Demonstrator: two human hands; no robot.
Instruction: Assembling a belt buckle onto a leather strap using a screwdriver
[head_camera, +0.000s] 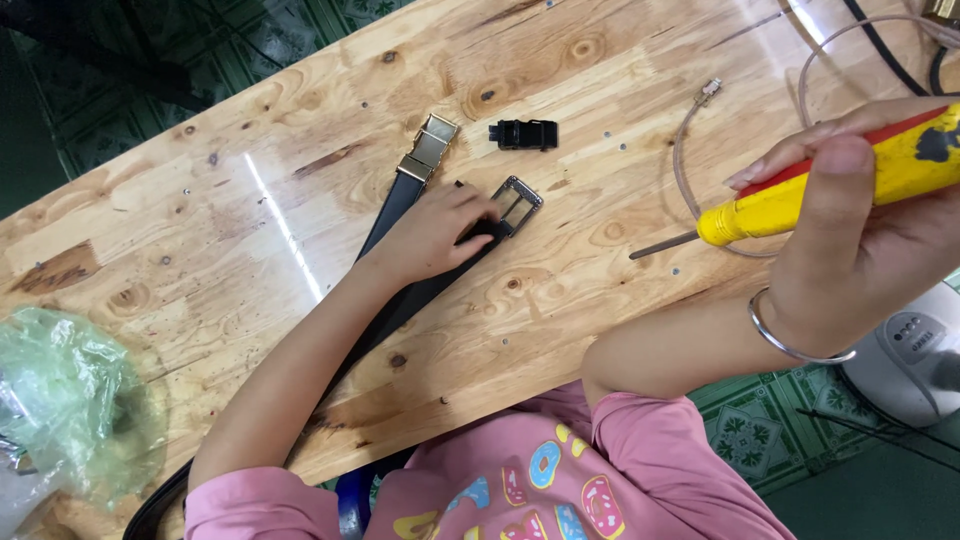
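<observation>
My left hand (437, 232) presses down on the end of a black belt (400, 305) on the wooden table (250, 230), right beside a silver buckle frame (519, 203). A second black belt (392, 205) with a gold buckle (430, 147) lies just left of it. My right hand (860, 225) is raised near the camera and grips a screwdriver with a yellow and red handle (800, 190); its metal tip points left, above the table. A small black buckle part (524, 134) lies further back.
A thin clear cable (690, 150) with a metal plug curls on the table under the screwdriver. A crumpled green plastic bag (65, 400) sits at the left edge. A grey and white device (910, 355) stands on the green tiled floor at the right.
</observation>
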